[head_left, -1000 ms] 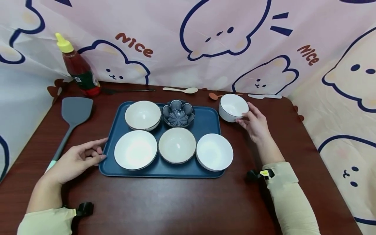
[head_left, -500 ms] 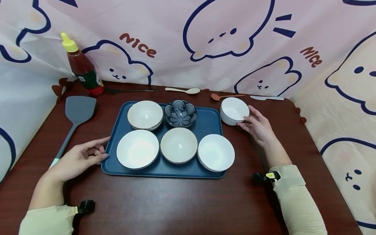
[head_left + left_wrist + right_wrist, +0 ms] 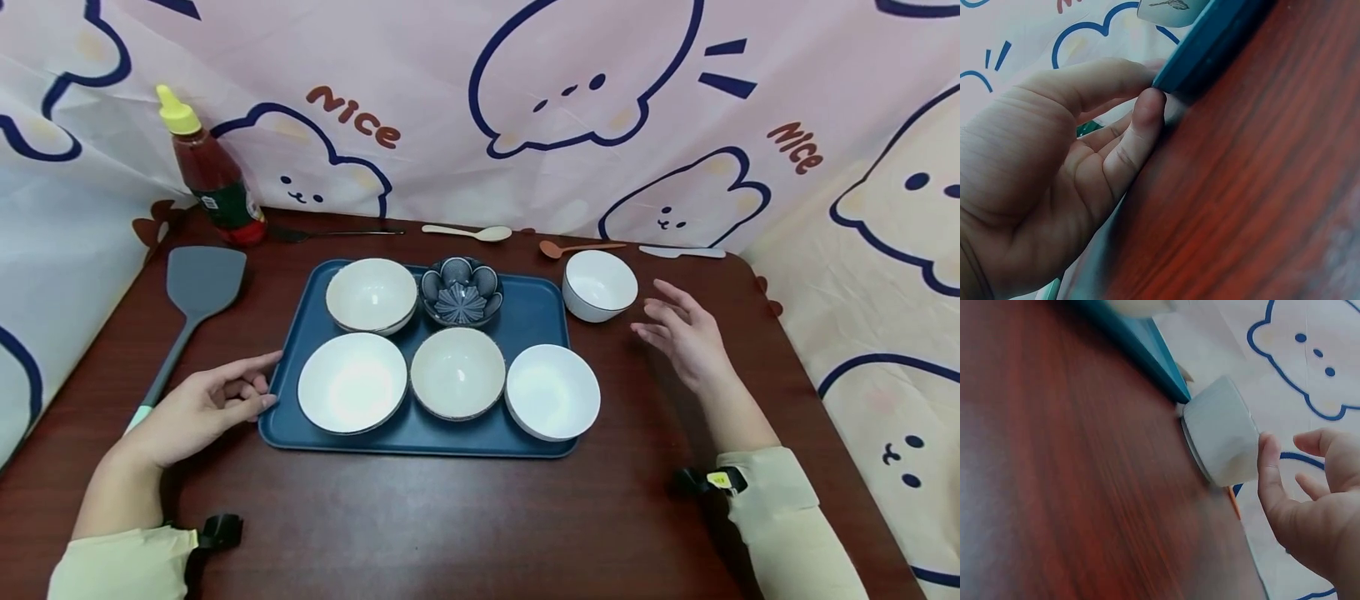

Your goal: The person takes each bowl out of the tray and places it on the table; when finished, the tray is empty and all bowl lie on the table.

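Note:
My left hand (image 3: 198, 408) rests at the left edge of a blue tray (image 3: 525, 308), index finger and thumb tip touching its rim, the other fingers bent. In the left wrist view the thumb (image 3: 1147, 112) lies right at the tray's edge. Beyond the tray's right side stands a small white bowl (image 3: 600, 283), upright on the table. My right hand (image 3: 686, 337) is a little to its right, fingers apart and holding nothing. On the tray are several pale bowls, among them a white bowl (image 3: 551, 392) at the front right, and a dark flower-shaped bowl (image 3: 461, 290).
A grey spatula (image 3: 202, 283) lies left of the tray. At the back are a red sauce bottle (image 3: 217, 183), a dark fork (image 3: 330, 232), a cream spoon (image 3: 480, 233), an orange-brown spoon (image 3: 570, 248) and a white knife (image 3: 682, 252). A printed cloth (image 3: 435, 183) hangs behind.
My right hand has let go of the small white bowl and drawn back to the right. The bowl now stands by the tray's back right corner. My left hand stays at the tray.

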Available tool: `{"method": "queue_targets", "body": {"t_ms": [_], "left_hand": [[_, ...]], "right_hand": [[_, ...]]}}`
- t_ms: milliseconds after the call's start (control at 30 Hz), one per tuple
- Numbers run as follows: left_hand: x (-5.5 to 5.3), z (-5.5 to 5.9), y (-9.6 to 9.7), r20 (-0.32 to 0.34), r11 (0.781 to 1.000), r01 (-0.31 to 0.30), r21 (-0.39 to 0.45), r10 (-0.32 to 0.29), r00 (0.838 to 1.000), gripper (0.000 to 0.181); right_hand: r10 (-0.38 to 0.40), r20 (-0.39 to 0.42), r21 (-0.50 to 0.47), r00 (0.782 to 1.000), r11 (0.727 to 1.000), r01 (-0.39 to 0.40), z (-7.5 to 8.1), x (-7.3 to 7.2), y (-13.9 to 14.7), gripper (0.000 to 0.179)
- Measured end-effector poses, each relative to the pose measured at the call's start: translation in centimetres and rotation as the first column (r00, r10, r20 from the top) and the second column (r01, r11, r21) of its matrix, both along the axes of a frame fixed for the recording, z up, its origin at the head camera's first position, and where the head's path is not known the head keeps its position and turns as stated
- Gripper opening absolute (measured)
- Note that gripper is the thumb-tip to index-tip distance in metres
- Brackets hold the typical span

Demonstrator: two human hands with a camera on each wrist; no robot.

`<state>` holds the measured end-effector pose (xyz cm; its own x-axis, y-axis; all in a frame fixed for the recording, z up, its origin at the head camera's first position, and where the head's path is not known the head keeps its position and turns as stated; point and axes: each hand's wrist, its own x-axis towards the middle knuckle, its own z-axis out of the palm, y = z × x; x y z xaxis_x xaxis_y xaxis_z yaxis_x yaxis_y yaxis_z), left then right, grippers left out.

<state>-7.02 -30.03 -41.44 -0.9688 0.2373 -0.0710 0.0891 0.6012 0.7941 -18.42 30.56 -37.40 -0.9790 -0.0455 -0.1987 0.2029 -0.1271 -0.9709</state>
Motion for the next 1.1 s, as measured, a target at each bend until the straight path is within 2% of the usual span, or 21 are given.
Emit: {"method": "queue_targets", "body": {"t_ms": [200,333,433,567,633,733,833,933,1100], "left_hand": [[0.0,0.1,0.1,0.012,1.0,0.0,0.007,0.0,1.0,0.052],[-0.1,0.1,0.2,0.005,1.0,0.001,-0.001,-0.001,1.0,0.053],[-0.2,0.2,0.1,-0.005,1.0,-0.007,-0.018,0.007,1.0,0.053],[-0.1,0.3,0.0,0.01,1.0,-0.016,-0.026,0.016,1.0,0.054],[0.0,0.3,0.0,0.017,1.0,-0.014,-0.024,0.015,1.0,0.054],[0.0,0.3,-0.1,0.015,1.0,-0.011,-0.02,0.012,1.0,0.054],[0.0,0.2,0.0,0.011,1.0,-0.012,-0.022,0.012,1.0,0.054],[-0.1,0.2,0.0,0.008,1.0,-0.012,-0.023,0.012,1.0,0.054],[-0.1,0.2,0.0,0.005,1.0,-0.01,-0.015,0.01,1.0,0.053]], "right_hand": [[0.102,-0.03,0.082,0.994,0.992,-0.1,0.1,1.5,-0.1,0.054],[0.189,-0.02,0.147,0.982,0.972,-0.184,0.0,2.2,-0.4,0.057],[0.276,-0.012,0.221,0.961,0.938,-0.266,-0.2,2.6,-1.0,0.055],[0.393,0.007,0.307,0.919,0.874,-0.376,-0.7,3.2,-1.8,0.052],[0.432,0.021,0.327,0.901,0.849,-0.415,-0.9,3.6,-2.1,0.051],[0.472,0.046,0.323,0.88,0.827,-0.46,-1.3,4.2,-2.6,0.051],[0.494,0.073,0.295,0.867,0.82,-0.491,-1.7,4.7,-3.1,0.049],[0.495,0.089,0.27,0.865,0.823,-0.499,-2.0,5.2,-3.5,0.049],[0.513,0.044,0.273,0.857,0.819,-0.504,-2.4,5.8,-4.3,0.053]]}}
